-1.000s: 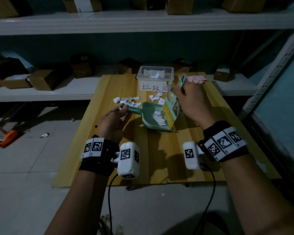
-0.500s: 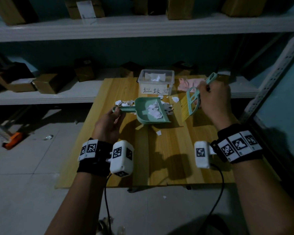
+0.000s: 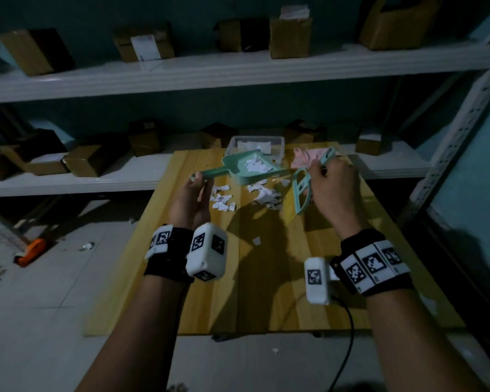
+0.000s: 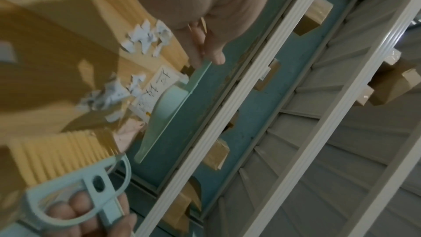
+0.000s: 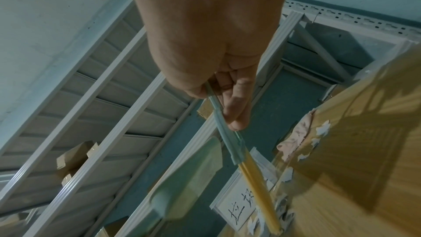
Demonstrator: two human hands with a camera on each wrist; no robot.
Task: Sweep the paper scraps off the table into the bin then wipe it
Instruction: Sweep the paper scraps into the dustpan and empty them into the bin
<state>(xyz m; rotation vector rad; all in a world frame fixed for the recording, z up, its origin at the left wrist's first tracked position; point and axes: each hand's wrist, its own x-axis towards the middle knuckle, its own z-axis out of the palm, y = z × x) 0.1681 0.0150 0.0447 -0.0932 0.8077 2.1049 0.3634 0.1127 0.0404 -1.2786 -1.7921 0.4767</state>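
Note:
My left hand [image 3: 199, 176] grips the handle of a mint green dustpan [image 3: 245, 168]. The pan is lifted off the table at the near rim of the clear bin [image 3: 279, 145] and carries white paper scraps. My right hand [image 3: 321, 168] grips the handle of a green brush [image 3: 299, 193], its yellow bristles pointing down at the table. More scraps [image 3: 222, 199] lie in two loose heaps under the pan, and one scrap [image 3: 256, 240] lies nearer me. In the left wrist view the dustpan [image 4: 170, 107] shows edge-on beside the brush [image 4: 63, 154]. The right wrist view shows the brush [image 5: 257, 192] over the labelled bin [image 5: 237, 212].
A pink cloth [image 3: 304, 158] lies at the far right of the wooden table [image 3: 266, 292], beside the bin. White shelving [image 3: 125, 171] with cardboard boxes stands behind the table. A metal rack post [image 3: 447, 154] rises on the right. An orange tool [image 3: 31, 251] lies on the floor.
The left hand has lifted the loaded dustpan off the table and carried it away from me to the bin's rim. The right hand has brought the brush left, over the scraps.

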